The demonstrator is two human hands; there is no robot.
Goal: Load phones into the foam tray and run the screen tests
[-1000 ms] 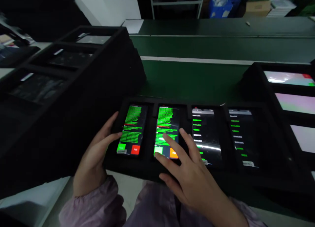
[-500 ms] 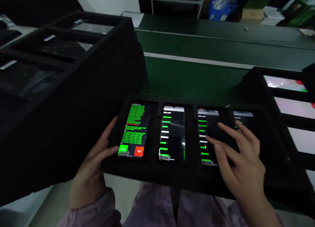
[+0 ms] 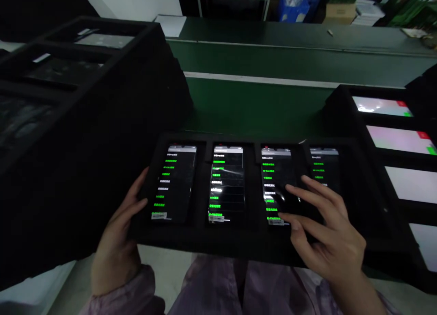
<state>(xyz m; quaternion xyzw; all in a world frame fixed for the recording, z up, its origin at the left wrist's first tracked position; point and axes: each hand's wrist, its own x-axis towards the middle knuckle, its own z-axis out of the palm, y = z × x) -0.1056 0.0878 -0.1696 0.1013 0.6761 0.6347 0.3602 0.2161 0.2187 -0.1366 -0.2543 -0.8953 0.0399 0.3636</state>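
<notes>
My left hand grips the left end of a black foam tray, thumb on top. Lying in its slots are a first phone, a second phone, a third phone and a fourth phone. Every one of these screens is lit, with a dark list in green and white text. Over the third phone's lower part is my right hand, fingers spread and holding nothing. Its index fingertip is at the low end of the list; whether it touches the glass, I cannot tell. The hand partly covers the fourth phone.
To the left rises a tall stack of black foam trays with wrapped items in the top slots. On the right, another black tray holds several phones with bright white screens. Behind runs a green bench; a blue bin stands beyond.
The first phone's screen has switched from green log text with Pass and Fail buttons to a list. My right hand has moved lower over the third phone. The left hand keeps its grip.
</notes>
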